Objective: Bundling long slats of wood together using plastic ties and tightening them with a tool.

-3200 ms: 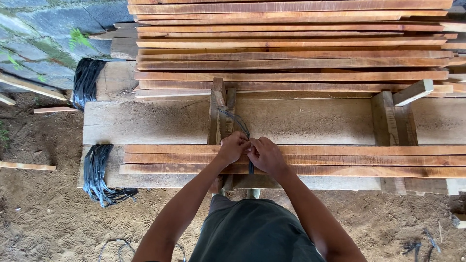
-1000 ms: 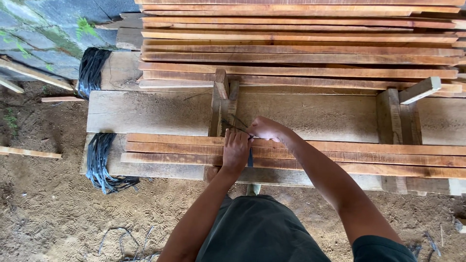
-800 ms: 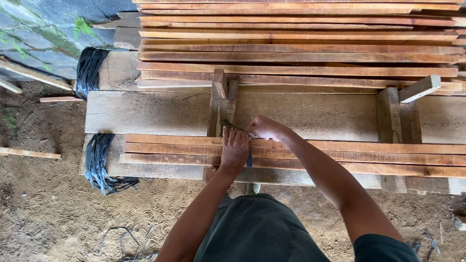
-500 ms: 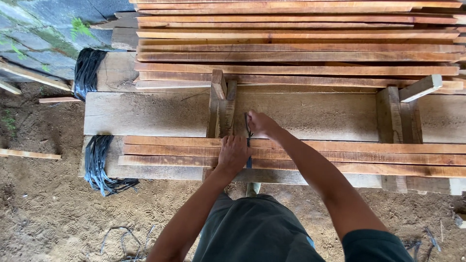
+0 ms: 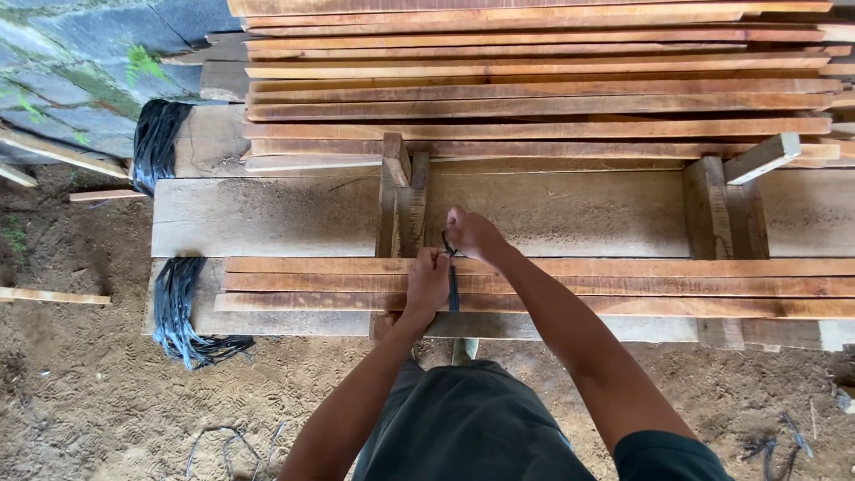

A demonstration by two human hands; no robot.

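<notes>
Head view, both hands (image 5: 450, 258) gripping dark strap (image 5: 452, 289), slat bundle (image 5: 623, 285) at bench edge

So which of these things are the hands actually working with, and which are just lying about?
In use: left hand and right hand gripping the dark strap around the near wooden slats.

Lying about: spare strap bundles, stacked slats behind, loose stick on the dirt.

Beyond the near slats (image 5: 623, 287), the wide plank (image 5: 267, 216) lies bare, giving hands room between the 2 upright blocks (image 5: 398, 209) (image 5: 708, 207). Farther back the stacked slats (image 5: 534, 80) wall off passage. The bench's left end carries black strap bundles (image 5: 178, 307).
</notes>
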